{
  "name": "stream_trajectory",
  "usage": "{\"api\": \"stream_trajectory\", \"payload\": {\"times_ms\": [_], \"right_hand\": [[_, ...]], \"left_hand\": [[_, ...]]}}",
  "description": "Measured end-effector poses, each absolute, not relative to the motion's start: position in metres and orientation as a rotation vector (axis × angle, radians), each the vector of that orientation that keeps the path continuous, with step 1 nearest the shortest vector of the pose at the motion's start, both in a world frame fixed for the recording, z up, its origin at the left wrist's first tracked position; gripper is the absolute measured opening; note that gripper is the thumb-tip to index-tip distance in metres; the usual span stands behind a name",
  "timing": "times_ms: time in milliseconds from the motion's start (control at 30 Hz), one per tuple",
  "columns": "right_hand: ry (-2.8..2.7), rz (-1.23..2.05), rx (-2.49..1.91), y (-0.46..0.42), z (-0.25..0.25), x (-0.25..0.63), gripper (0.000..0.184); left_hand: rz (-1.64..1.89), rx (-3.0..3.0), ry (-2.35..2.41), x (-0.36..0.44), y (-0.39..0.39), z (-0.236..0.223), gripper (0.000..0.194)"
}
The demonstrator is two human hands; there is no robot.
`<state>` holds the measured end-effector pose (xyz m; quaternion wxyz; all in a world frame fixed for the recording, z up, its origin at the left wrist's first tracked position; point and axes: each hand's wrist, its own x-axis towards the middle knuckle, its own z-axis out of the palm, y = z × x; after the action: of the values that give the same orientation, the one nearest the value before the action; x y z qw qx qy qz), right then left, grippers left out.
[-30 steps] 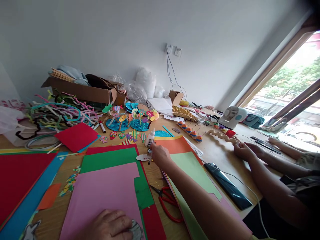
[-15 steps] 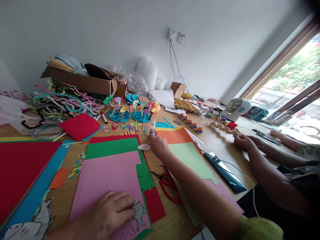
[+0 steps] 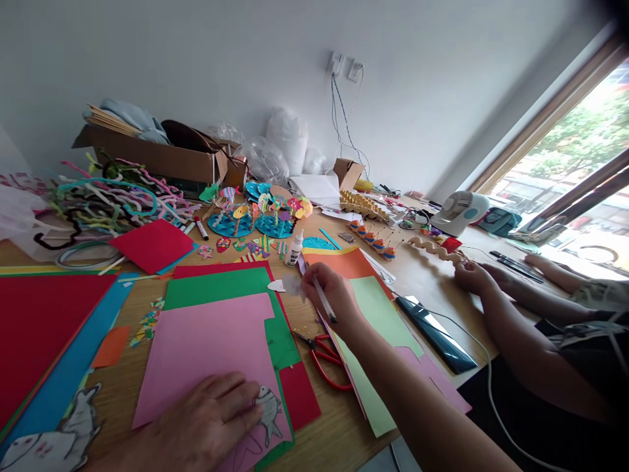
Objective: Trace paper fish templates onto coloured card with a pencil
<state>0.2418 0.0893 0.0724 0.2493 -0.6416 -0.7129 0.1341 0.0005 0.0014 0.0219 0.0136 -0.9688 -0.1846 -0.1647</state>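
My left hand [image 3: 216,419] lies flat on a pink sheet of paper [image 3: 211,347], its fingertips at the edge of a grey striped paper fish [image 3: 268,414]. Pencil or pen outlines show on the pink sheet below the fish. My right hand [image 3: 331,295] is closed on a pen [image 3: 324,298] with a pale barrel and a dark end, held above the table. Just beyond that hand stands a white glue bottle [image 3: 294,250], with a white paper cut-out [image 3: 278,285] nearby. Red-handled scissors [image 3: 327,360] lie between the paper stacks.
Green paper [image 3: 216,288] and red paper lie beneath the pink sheet. A light green sheet [image 3: 373,328] is at the right. Behind are paper fish decorations [image 3: 275,223] and pipe cleaners [image 3: 122,196]. Another person's hands [image 3: 472,275] hold a wavy cardboard strip [image 3: 432,249].
My right hand has come back from beside the glue bottle, and a pen now shows in its fingers. My left hand stays on the pink paper. The view has shifted slightly.
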Motion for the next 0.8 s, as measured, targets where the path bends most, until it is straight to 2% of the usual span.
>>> {"api": "stream_trajectory", "payload": {"times_ms": [100,167,233,400,533,800], "right_hand": [[-1.904,0.643,-1.62,0.06,0.06,0.233,0.004],[-1.668,1.069,-1.408,0.046,0.048,0.227,0.01],[-1.58,1.267,-1.374,0.037,0.037,0.22,0.013],[-1.689,1.111,-1.467,0.028,0.031,0.208,0.017],[-1.772,1.024,-1.544,0.027,0.034,0.204,0.021],[-1.995,0.814,-1.609,0.023,0.028,0.205,0.019]], "left_hand": [[-0.586,-3.018,-0.667,0.004,-0.002,0.023,0.023],[-0.555,-3.061,-0.736,0.006,-0.004,0.023,0.021],[-0.452,-3.118,-0.836,0.007,-0.006,0.023,0.024],[-0.045,-3.187,-0.992,0.009,-0.011,0.025,0.045],[0.168,-3.204,-1.007,0.011,-0.011,0.028,0.048],[-0.008,-3.19,-0.989,0.007,-0.011,0.018,0.049]]}}
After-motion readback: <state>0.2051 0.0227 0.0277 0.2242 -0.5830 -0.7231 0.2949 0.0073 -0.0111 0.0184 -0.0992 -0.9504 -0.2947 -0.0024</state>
